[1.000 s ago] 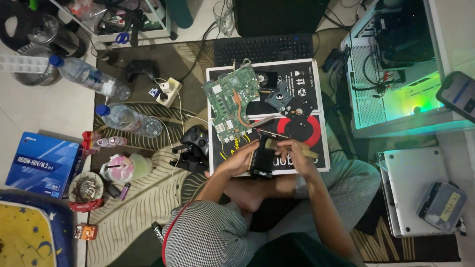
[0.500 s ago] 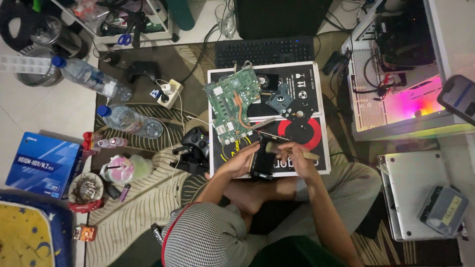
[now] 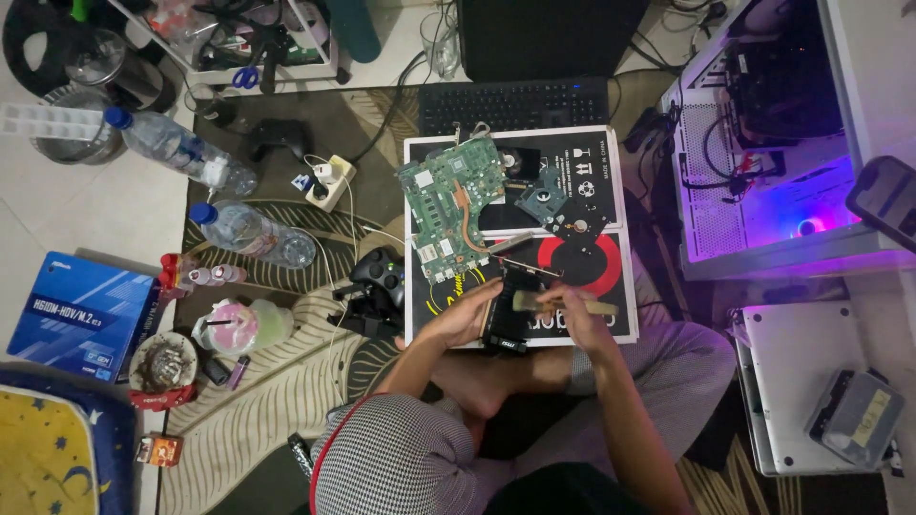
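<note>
The black component (image 3: pixel 503 315) sits between my hands, its long axis running away from me; my left hand (image 3: pixel 465 317) grips its side while my right hand (image 3: pixel 572 310) holds a brush (image 3: pixel 563 301) across it.

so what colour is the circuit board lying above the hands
Green, with a copper-coloured pipe across it; the circuit board shows in the head view.

A green bare circuit board (image 3: pixel 450 217) lay on a flat black cardboard box (image 3: pixel 611 167); behind the box sat a black keyboard (image 3: pixel 513 104), left of it a black game controller (image 3: pixel 382 276).
</note>
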